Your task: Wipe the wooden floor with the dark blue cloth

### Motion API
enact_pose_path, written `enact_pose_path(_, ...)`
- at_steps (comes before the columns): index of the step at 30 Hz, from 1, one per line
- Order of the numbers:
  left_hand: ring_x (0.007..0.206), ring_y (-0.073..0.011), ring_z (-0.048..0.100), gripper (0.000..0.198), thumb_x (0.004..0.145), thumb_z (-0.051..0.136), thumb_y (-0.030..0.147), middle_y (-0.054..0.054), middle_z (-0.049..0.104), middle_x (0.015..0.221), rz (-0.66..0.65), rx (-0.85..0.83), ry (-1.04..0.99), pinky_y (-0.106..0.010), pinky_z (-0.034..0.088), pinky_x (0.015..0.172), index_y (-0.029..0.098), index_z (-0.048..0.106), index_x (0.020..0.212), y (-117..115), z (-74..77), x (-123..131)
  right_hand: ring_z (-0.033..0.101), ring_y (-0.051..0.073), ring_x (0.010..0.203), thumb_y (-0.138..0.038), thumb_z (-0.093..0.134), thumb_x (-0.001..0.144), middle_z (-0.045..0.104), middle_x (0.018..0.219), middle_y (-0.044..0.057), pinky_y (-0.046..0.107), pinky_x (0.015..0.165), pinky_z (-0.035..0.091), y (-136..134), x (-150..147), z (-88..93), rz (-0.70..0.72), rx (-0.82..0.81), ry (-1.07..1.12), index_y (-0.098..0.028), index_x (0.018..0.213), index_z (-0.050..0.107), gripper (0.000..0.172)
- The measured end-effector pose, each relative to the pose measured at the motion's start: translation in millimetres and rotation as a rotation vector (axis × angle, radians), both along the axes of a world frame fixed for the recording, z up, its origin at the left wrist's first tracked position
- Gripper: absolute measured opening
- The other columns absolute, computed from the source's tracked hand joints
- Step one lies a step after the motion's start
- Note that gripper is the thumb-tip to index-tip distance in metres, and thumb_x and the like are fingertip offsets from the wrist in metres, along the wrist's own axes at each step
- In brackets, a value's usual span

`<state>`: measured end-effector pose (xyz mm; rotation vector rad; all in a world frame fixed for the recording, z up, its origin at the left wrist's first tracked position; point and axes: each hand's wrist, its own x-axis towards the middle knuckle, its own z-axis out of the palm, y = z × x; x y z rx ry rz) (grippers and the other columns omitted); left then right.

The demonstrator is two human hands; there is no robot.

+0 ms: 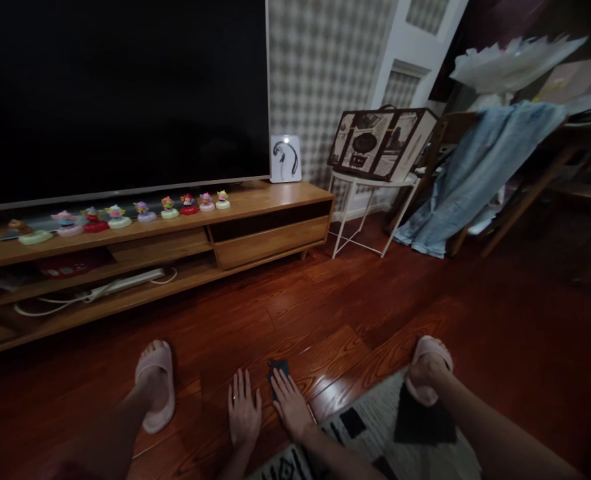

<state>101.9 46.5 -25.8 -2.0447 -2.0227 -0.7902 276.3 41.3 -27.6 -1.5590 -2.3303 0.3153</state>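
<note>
My left hand [244,412] lies palm down on the reddish wooden floor [320,300], its fingers stretched out, with a ring on one of them. Just to its right, my right hand [292,408] rests flat on a small dark cloth [278,369], fingers extended over it. The cloth shows beyond and beside the fingertips; the part beneath the hand is hidden. Both hands are between my feet, near the edge of a patterned rug [370,427].
Pink slippers [160,393] are on my feet. Ahead stands a low wooden TV cabinet [270,243] with several small figurines [145,212], a white box [285,159] and a television [120,93]. Rightward are a case [375,143] on a white side table [358,180] and jeans [485,167] over a chair.
</note>
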Motion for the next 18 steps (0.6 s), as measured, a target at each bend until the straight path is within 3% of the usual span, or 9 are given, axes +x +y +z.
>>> enact_pose_path(2,0.148,-0.027,0.039,0.064,0.098,0.03,0.036,-0.014,0.045,0.158,-0.002,-0.009,-0.007,-0.051,0.034,0.121,0.016,0.018,0.157,0,-1.3,-1,0.03,0.018,0.151,-0.028,0.045,0.099,0.034,0.164,0.003,0.04,0.123,0.03,9,34,10.8,0.177,-0.04,0.006,-0.028,0.157,0.036,0.058)
enact_pose_path(4,0.148,-0.0273,0.038,0.063,0.098,0.031,0.036,-0.015,0.044,0.158,-0.005,-0.011,-0.011,-0.051,0.034,0.121,0.015,0.02,0.156,0,-2.9,-1,0.034,0.017,0.149,-0.028,0.044,0.099,0.04,0.161,0.002,0.04,0.122,0.031,23,89,21.2,0.207,-0.071,0.015,-0.03,0.153,0.043,0.054)
enact_pose_path(6,0.149,-0.0268,0.037,0.063,0.098,0.031,0.036,-0.015,0.043,0.16,-0.004,-0.015,-0.014,-0.05,0.033,0.122,0.015,0.021,0.156,0,-3.7,-1,0.037,0.018,0.147,-0.03,0.039,0.1,0.044,0.159,0.006,0.042,0.121,0.032,35,154,29.0,0.024,-0.043,0.035,-0.026,0.15,0.048,0.052)
enact_pose_path(8,0.149,-0.0258,0.037,0.063,0.098,0.031,0.036,-0.014,0.042,0.16,0.011,-0.027,-0.015,-0.05,0.032,0.122,0.016,0.021,0.156,-1,-3.4,0,0.04,0.022,0.146,-0.033,0.034,0.1,0.047,0.156,0.013,0.044,0.12,0.033,40,212,33.1,-0.259,-0.011,0.048,-0.018,0.146,0.054,0.052)
enact_pose_path(11,0.148,-0.0248,0.038,0.063,0.098,0.032,0.036,-0.013,0.042,0.16,0.037,-0.065,-0.012,-0.048,0.033,0.122,0.016,0.023,0.156,-1,-1.4,1,0.037,0.027,0.147,-0.037,0.023,0.101,0.046,0.155,0.02,0.045,0.117,0.035,39,266,31.8,-0.75,0.056,0.07,-0.008,0.144,0.055,0.061)
enact_pose_path(13,0.149,-0.0243,0.038,0.063,0.098,0.033,0.036,-0.012,0.04,0.161,0.037,-0.1,-0.019,-0.048,0.032,0.123,0.017,0.022,0.157,-1,0.3,2,0.03,0.032,0.15,-0.038,0.014,0.101,0.039,0.157,0.024,0.052,0.116,0.032,41,270,27.1,-0.986,0.099,0.081,-0.003,0.148,0.048,0.067)
enact_pose_path(15,0.15,-0.0245,0.036,0.063,0.097,0.034,0.035,-0.012,0.038,0.162,0.034,-0.125,-0.024,-0.048,0.031,0.124,0.017,0.022,0.157,-2,2.0,2,0.023,0.039,0.151,-0.037,0.009,0.101,0.03,0.16,0.029,0.064,0.114,0.026,51,249,21.8,-1.118,0.125,0.087,0.001,0.152,0.039,0.07)
enact_pose_path(18,0.151,-0.0244,0.033,0.063,0.097,0.035,0.035,-0.012,0.035,0.163,0.035,-0.13,-0.012,-0.049,0.031,0.124,0.016,0.023,0.156,-3,4.1,2,0.019,0.039,0.152,-0.036,0.011,0.101,0.025,0.163,0.028,0.067,0.115,0.02,74,180,17.3,-1.107,0.125,0.1,-0.003,0.156,0.034,0.067)
